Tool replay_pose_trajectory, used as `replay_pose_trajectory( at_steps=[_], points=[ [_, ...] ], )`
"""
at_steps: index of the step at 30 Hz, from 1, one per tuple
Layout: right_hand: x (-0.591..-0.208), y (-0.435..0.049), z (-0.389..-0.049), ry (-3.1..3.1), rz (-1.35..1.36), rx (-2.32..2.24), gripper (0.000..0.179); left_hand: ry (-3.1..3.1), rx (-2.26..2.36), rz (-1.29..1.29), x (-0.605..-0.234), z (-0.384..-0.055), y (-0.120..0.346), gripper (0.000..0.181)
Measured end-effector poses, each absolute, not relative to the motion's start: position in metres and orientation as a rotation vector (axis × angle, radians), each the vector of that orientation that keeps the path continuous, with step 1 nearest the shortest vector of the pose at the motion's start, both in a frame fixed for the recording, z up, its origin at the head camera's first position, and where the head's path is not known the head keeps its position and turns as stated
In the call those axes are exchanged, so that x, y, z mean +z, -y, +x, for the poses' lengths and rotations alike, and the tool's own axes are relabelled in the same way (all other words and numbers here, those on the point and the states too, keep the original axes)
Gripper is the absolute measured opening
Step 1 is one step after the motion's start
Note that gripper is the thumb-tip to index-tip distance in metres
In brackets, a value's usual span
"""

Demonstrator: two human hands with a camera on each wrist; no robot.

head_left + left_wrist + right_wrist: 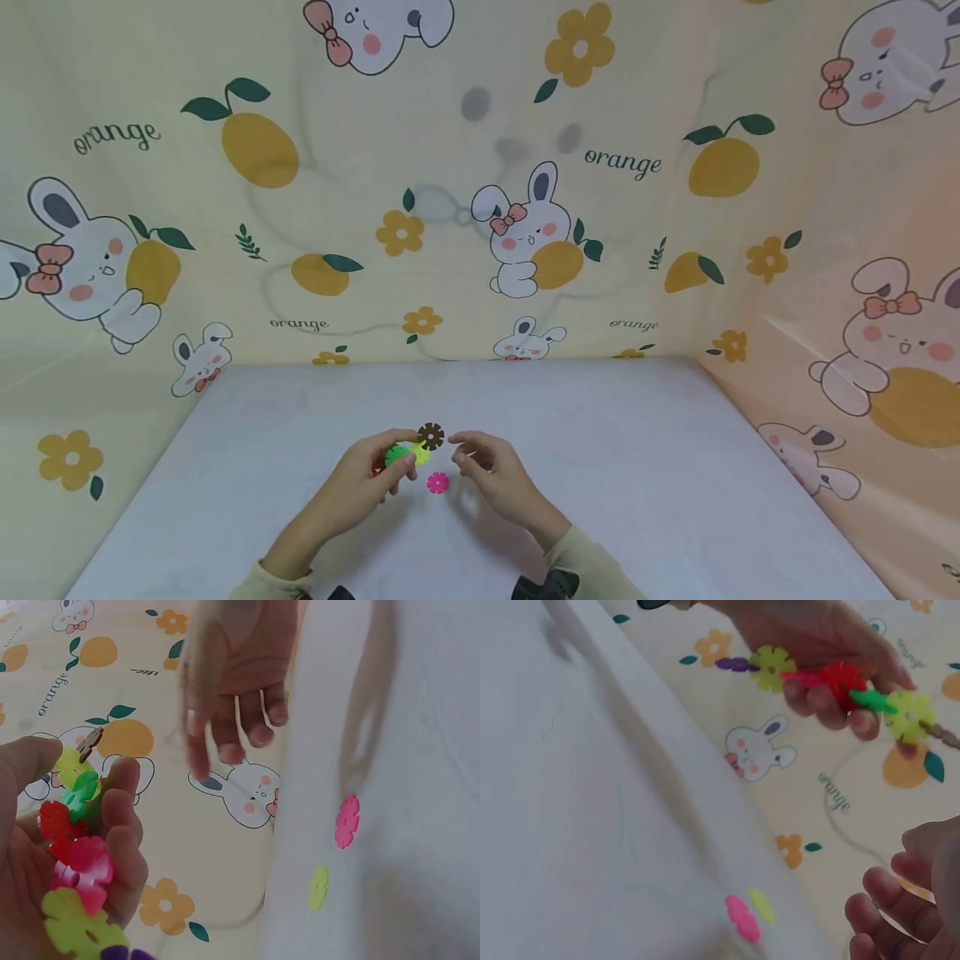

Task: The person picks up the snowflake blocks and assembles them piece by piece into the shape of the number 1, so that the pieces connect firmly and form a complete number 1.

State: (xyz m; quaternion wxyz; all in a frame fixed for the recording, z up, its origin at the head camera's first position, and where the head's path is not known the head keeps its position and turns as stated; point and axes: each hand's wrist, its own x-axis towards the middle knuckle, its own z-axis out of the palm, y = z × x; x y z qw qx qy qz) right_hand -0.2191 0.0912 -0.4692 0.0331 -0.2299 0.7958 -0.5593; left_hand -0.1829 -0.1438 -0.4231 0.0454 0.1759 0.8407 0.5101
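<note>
My left hand (358, 482) grips a chain of flower-shaped snowflake discs slotted edge to edge. In the right wrist view it runs from a purple disc (736, 664) through a yellow-green disc (772, 669), pink, a red disc (844, 684), a green disc (873, 700) and a yellow disc (909, 717) to a brown disc (941, 735) at the far end. Left fingers curl round the middle of the chain. Close to the brown end, my right hand (501, 477) hangs with loosely bent fingers, holding nothing.
A loose pink disc (438, 482) lies on the white table (645, 483) below the hands. Beside it is a loose yellow disc (319, 887). Printed cloth with rabbits and oranges (435, 292) walls the table at the back and sides.
</note>
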Motion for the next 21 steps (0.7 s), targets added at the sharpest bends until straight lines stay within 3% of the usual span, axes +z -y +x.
replay_pose_trajectory(
  at_steps=[10, 21],
  points=[
    [-0.492, -0.086, -0.222, -2.514, -0.717, -1.445, 0.033, -2.551, 1.564, 0.549, -0.419, -0.182, 0.145, 0.036],
    [-0.507, -0.078, -0.215, -2.8, -0.943, -0.934, 0.035, -2.504, 1.607, 0.558, -0.419, -0.183, 0.147, 0.036]
  ],
)
